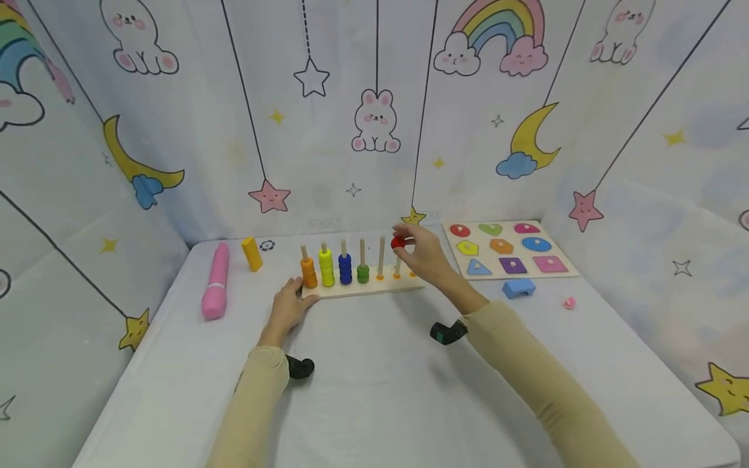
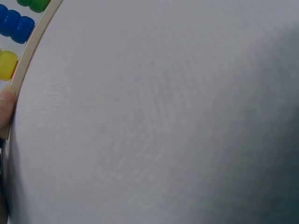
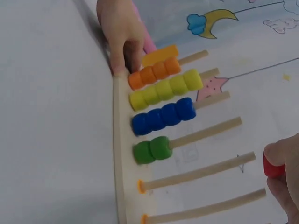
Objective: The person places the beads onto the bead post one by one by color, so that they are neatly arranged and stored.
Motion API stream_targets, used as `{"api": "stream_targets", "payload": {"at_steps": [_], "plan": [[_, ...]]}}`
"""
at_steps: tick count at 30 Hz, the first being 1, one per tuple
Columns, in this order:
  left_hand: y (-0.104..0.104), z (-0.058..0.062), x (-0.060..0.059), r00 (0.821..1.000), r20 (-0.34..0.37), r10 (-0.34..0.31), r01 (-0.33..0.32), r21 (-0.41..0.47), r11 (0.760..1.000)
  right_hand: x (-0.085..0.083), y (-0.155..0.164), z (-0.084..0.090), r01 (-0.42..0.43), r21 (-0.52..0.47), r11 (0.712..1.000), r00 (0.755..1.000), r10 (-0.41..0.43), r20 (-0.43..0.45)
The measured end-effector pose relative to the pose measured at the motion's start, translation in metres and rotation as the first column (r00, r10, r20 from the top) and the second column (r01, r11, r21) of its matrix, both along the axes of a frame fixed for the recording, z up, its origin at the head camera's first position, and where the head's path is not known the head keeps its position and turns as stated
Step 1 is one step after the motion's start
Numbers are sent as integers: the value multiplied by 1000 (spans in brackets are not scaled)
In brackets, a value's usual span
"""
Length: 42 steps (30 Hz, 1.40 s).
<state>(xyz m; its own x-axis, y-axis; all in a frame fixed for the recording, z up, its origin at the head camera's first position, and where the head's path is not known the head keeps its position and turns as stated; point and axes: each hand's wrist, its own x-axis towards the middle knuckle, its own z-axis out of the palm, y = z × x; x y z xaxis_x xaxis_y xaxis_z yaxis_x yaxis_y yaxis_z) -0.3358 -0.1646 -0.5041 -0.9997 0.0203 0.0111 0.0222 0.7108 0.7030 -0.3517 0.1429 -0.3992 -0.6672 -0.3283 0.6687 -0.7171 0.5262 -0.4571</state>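
A wooden bead stacker (image 1: pixel 365 290) with a row of upright pegs stands toward the back of the table. Its left pegs carry orange beads (image 3: pixel 154 73), yellow beads (image 3: pixel 166 89), blue beads (image 3: pixel 163 116) and green beads (image 3: pixel 153 150); the two pegs beyond the green ones show bare wood. My left hand (image 1: pixel 287 307) grips the base's left end, thumb at the front edge and fingers behind. A red bead (image 1: pixel 398 242) is pinched between thumb and fingers of my right hand (image 1: pixel 429 257), up near the peg tops on the right. That hand hides part of the rightmost pegs.
Right of the stacker lies a shape puzzle board (image 1: pixel 503 251). In front of it are a blue block (image 1: pixel 518 288) and a small pink piece (image 1: pixel 569 303). A pink, club-like object (image 1: pixel 216 283) and a yellow-orange block (image 1: pixel 252 254) lie at the left. A patterned curtain rises behind the table.
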Motion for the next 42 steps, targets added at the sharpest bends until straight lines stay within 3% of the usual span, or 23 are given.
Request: {"api": "stream_targets", "payload": {"at_steps": [8,19,24,29,32,37,42], "plan": [[11,1,-4,1000,12,-21,21,-18,1000,-22,-10,5,61,102,993,996,-68,60],[9,-2,-4,999,20,-41,41,-38,998,-27,-13,5,73,167,983,980,-102,169],[0,-4,-2,999,22,-29,29,-41,999,-23,-11,6,46,158,986,994,-61,95],[-1,-4,-6,999,7,-42,43,-44,998,-5,21,10,-22,76,997,998,18,53],[0,-4,-8,999,-10,-49,49,-30,998,13,50,10,-15,66,998,993,7,119],[0,-5,-11,999,-17,-49,48,-10,999,51,107,0,3,174,985,954,-55,296],[-2,-4,-11,999,-11,-42,42,-20,999,96,157,-32,-71,292,954,917,-53,395]]}}
